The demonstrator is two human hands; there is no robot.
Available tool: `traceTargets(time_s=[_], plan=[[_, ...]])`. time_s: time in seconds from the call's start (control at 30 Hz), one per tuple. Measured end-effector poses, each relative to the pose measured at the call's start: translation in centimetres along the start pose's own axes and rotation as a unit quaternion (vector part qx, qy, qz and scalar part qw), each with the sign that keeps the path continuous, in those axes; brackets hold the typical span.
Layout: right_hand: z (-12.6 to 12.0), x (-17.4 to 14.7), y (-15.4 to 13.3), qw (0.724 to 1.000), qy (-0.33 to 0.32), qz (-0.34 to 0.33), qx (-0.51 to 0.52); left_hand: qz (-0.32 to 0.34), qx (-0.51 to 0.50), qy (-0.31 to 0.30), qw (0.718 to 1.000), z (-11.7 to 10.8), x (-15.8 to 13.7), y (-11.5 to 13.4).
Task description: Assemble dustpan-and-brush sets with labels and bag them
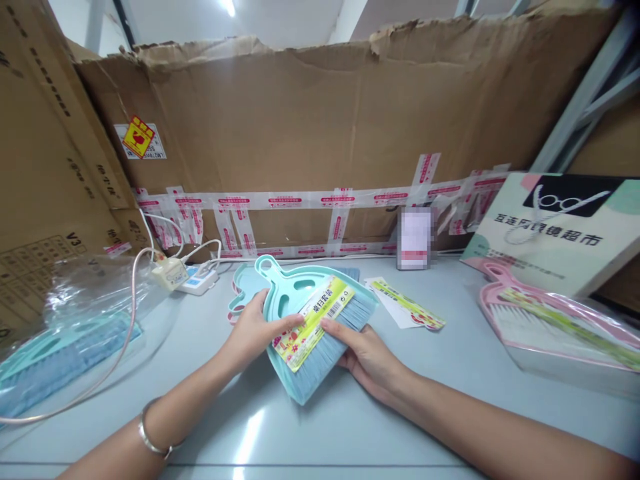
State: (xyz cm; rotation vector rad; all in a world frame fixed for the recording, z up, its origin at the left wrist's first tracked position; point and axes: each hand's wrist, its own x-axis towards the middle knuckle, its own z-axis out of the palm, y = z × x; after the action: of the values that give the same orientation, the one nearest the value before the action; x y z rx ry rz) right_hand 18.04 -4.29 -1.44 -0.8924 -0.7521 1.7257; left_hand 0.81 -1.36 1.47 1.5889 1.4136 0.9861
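A teal brush and dustpan set [305,320] is gripped between the left hand [253,333] and right hand [367,357], just above the grey surface [320,427].

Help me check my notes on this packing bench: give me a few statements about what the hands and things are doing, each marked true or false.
1. Both hands hold a teal dustpan and brush set. True: the left hand grips its left side, the right hand its right.
2. A yellow label lies across the brush. True.
3. The pink dustpan set is in the right hand. False: it lies in a clear wrapper at the right of the table, untouched.
4. The left wrist is bare. False: it wears a bracelet.
5. A loose label lies on the table right of the teal set. True.
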Motion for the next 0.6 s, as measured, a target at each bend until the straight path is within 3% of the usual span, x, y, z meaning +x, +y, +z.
traceTargets(time_s=[0.23,0.37,0.43,0.5,0.53,0.6], plan=[[0.2,-0.4,0.0,0.999,0.001,0.019,-0.03,0.009,0.005,-0.008,1.0,0.0,0.0,-0.3],[0.1,-0.5,0.1,0.999,0.016,0.011,-0.043,0.063,0.075,0.0,0.995,0.0,-0.1,-0.5],[-0.1,-0.4,0.2,0.999,0.024,0.007,-0.048,0.098,0.096,0.009,0.99,-1.3,0.1,-0.2],[-0.2,-0.3,0.1,0.998,0.032,0.006,-0.056,0.142,0.104,0.072,0.982,-4.2,0.4,0.5],[-0.3,-0.2,0.0,0.997,0.037,0.006,-0.06,0.168,0.116,0.135,0.97,-6.3,0.5,0.9],[-0.4,-0.2,-0.2,0.997,0.049,0.005,-0.062,0.205,0.183,0.301,0.913,-11.2,0.4,1.6]])
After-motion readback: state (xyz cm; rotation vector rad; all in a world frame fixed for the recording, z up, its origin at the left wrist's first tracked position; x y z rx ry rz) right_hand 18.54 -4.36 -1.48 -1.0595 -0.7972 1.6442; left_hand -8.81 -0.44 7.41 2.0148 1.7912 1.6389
